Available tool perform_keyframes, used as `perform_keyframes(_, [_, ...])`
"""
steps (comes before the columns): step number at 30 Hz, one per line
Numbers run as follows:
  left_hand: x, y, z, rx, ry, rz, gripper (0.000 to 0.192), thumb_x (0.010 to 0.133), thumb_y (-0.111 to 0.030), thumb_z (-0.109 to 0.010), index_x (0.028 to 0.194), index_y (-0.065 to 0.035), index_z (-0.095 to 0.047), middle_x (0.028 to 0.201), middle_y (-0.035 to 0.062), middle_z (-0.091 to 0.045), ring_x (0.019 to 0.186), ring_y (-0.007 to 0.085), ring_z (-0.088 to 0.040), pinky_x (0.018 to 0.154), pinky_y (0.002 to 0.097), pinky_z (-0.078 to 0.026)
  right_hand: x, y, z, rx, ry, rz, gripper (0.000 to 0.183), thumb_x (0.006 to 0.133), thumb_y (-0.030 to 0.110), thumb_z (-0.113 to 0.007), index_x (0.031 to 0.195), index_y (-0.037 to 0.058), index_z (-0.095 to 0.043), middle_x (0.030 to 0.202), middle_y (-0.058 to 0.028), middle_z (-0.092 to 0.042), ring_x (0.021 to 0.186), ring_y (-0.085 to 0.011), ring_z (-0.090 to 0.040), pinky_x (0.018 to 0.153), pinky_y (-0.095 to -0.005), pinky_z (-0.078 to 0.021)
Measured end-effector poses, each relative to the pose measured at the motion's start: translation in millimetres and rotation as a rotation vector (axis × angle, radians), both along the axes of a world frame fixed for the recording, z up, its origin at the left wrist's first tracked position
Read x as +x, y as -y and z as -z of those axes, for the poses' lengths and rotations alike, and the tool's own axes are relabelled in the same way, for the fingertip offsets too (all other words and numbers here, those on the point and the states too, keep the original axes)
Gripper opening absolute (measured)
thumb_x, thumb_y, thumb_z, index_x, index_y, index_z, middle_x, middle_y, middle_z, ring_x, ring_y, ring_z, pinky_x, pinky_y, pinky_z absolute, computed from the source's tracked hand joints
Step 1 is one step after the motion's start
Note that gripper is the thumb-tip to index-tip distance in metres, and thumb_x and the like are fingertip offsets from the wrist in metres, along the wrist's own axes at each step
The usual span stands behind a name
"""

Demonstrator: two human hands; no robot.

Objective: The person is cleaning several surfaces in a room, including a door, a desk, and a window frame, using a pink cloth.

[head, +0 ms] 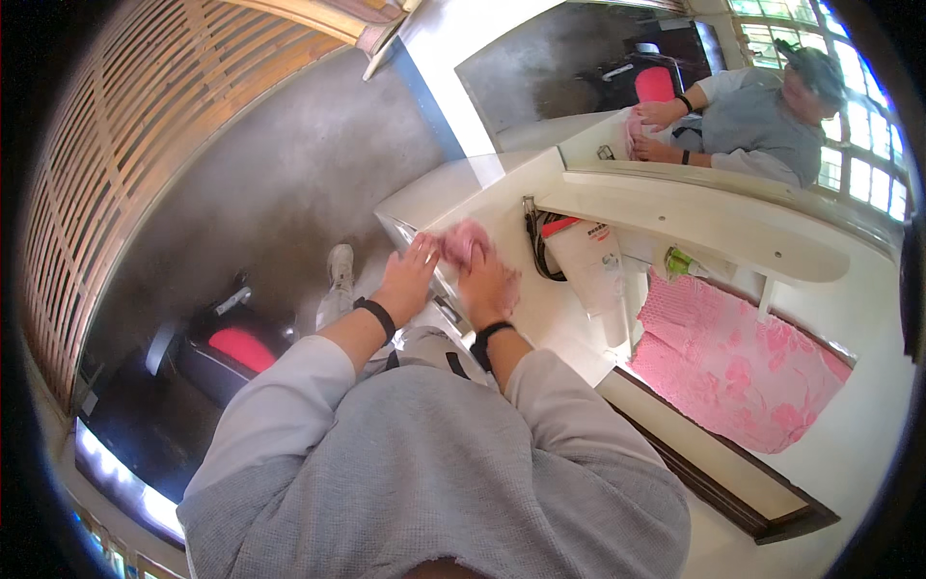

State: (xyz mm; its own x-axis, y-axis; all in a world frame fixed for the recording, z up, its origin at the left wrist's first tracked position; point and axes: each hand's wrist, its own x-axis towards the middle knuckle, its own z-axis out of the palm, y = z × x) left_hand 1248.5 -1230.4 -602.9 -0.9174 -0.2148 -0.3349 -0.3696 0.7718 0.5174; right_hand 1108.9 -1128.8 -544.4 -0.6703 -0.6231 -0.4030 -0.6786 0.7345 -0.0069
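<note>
A crumpled pink cloth point(463, 242) lies on the white top of a dresser point(546, 300), close to its left edge. My right hand point(486, 286) is closed on the cloth, which shows past both sides of the fingers. Just left of it, my left hand point(409, 279) reaches over the dresser's edge with its fingers stretched out. Its fingertips meet the cloth's left side; whether they pinch it is unclear. Both wrists carry black bands. In the mirror point(535, 79), the reflected hands are at the same cloth.
Right of my hands lie a coiled dark belt point(539, 242) and a white bag point(589, 268) with a red top, beneath a white shelf point(694, 224). Pink floral fabric point(731, 362) covers part of the right side. A black case point(217, 362) with a red patch stands left, near slatted wood point(137, 137).
</note>
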Motion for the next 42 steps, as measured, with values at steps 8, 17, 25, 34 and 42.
perform_keyframes(8, [-16.7, 2.6, -36.1, 0.040, 0.117, 0.039, 0.088, 0.077, -0.028, -0.078, 0.156, -0.0134, -0.040, 0.169, 0.0147, -0.019, 0.159, 0.0276, -0.013, 0.109, 0.0559, -0.043, -20.5, -125.4, 51.2, -0.064, -0.056, 0.151, 0.051, 0.092, 0.018, -0.061, 0.142, 0.0115, -0.051, 0.135, -0.0211, -0.054, 0.133, -0.0419, -0.048, 0.109, -0.0595, -0.0372])
perform_keyframes(17, [-70.8, -88.5, -51.3, -0.320, 0.271, 0.022, 0.059, 0.089, -0.010, -0.057, 0.145, 0.0037, -0.048, 0.159, 0.0194, -0.038, 0.148, 0.0351, -0.036, 0.105, 0.0503, -0.046, -12.1, -238.6, -10.9, 0.018, 0.222, 0.196, 0.039, 0.100, 0.021, -0.046, 0.137, 0.0166, -0.057, 0.148, -0.0098, -0.050, 0.132, -0.0309, -0.053, 0.112, -0.0598, -0.0376])
perform_keyframes(25, [-90.1, -245.5, -31.0, -0.241, 0.163, 0.747, 0.051, 0.085, -0.031, -0.063, 0.126, -0.0004, -0.066, 0.145, 0.0217, -0.055, 0.135, 0.0367, -0.052, 0.099, 0.0505, -0.052, 63.5, -559.2, -154.4, -0.388, 0.369, 1.156, 0.052, 0.088, 0.042, -0.073, 0.129, 0.0116, -0.065, 0.117, -0.0122, -0.072, 0.109, -0.0325, -0.069, 0.093, -0.0433, -0.0547])
perform_keyframes(34, [-166.8, -391.6, -41.7, -0.326, 0.181, 1.517, 0.041, 0.086, -0.037, -0.064, 0.101, -0.0023, -0.077, 0.108, 0.0218, -0.074, 0.102, 0.0382, -0.071, 0.091, 0.0487, -0.056, 563.0, -666.7, -20.3, -0.364, -0.514, 2.543, 0.049, 0.087, 0.044, -0.073, 0.098, -0.0038, -0.072, 0.088, -0.0156, -0.074, 0.079, -0.0252, -0.071, 0.071, -0.0445, -0.0549])
perform_keyframes(42, [-129.6, -550.9, -18.2, -0.271, 0.320, 1.801, 0.045, 0.086, -0.040, -0.061, 0.103, -0.0008, -0.076, 0.112, 0.0277, -0.071, 0.108, 0.0451, -0.067, 0.097, 0.0505, -0.052, 656.4, -493.2, 46.8, -0.431, 0.566, 2.590, 0.036, 0.094, 0.032, -0.066, 0.105, -0.0017, -0.070, 0.090, -0.0157, -0.073, 0.084, -0.0293, -0.072, 0.073, -0.0442, -0.0559])
